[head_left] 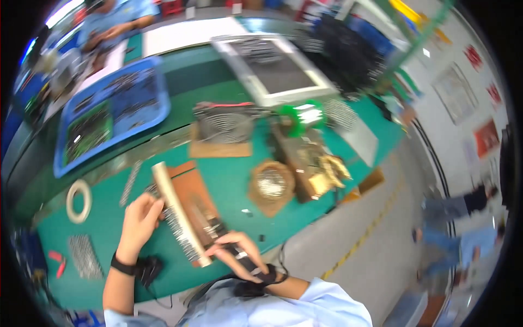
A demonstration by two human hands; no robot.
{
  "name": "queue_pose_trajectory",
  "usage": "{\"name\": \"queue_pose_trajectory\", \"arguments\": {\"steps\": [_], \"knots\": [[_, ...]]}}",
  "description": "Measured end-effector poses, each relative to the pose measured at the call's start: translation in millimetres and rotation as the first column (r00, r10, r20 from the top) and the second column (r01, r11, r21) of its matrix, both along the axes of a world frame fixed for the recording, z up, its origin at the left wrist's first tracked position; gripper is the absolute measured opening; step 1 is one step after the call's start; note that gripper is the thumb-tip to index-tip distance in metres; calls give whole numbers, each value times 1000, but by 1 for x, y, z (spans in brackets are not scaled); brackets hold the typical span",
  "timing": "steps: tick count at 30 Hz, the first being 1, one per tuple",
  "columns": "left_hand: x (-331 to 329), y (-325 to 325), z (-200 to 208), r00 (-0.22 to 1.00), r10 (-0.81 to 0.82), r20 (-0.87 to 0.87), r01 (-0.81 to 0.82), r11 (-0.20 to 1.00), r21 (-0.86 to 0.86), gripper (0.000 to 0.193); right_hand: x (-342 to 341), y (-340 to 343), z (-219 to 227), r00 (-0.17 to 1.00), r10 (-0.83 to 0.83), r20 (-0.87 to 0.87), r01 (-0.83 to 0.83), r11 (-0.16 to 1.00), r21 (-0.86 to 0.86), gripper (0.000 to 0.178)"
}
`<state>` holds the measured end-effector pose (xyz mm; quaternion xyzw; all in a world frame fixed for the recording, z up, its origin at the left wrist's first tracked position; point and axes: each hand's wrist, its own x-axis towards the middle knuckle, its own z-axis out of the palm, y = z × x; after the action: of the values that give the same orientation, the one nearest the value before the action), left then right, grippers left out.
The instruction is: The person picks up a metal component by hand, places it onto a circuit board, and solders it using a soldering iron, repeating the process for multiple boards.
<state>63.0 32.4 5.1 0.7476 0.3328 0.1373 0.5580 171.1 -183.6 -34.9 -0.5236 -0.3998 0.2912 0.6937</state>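
A pale wooden strip [180,212] carrying a row of small shiny metal pieces [182,234] slants across the green table in front of me. My left hand [143,218] is at its left side, thumb and fingers pinched together close to the upper pieces. What they pinch is too small and blurred to name. My right hand [239,253] lies at the strip's near end, fingers bent around a slim dark-handled tool [215,224]. That tool points away from me, over a brown board [190,188] beside the strip. Blur hides its tip.
A white tape roll [79,201] and a metal mesh piece [85,257] lie left. Behind are a blue tray [166,103] of dark parts, a coiled-wire stand [223,128] and a white frame [272,99]. A round silvery dish [271,183] and brown fixture [297,163] stand right.
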Motion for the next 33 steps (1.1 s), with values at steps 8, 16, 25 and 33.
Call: {"name": "queue_pose_trajectory", "arguments": {"steps": [8, 16, 25, 33], "knots": [[-44, 34, 3, 982, 184, -32, -161, 920, 357, 15, 30, -3, 3, 947, -44, 318, 80, 992, -98, 26], [0, 29, -7, 999, -21, -42, 43, 767, 640, 29, 31, -1, -6, 935, -41, 353, 63, 997, -51, 27], [-16, 30, -2, 952, -239, -191, 302, 834, 461, 26, 33, -6, -5, 971, -7, 237, 39, 990, -133, 26], [-18, -5, 0, 980, -125, -152, 192, 775, 602, 24, 27, 0, -1, 975, -56, 215, 80, 991, -103, 26]]}}
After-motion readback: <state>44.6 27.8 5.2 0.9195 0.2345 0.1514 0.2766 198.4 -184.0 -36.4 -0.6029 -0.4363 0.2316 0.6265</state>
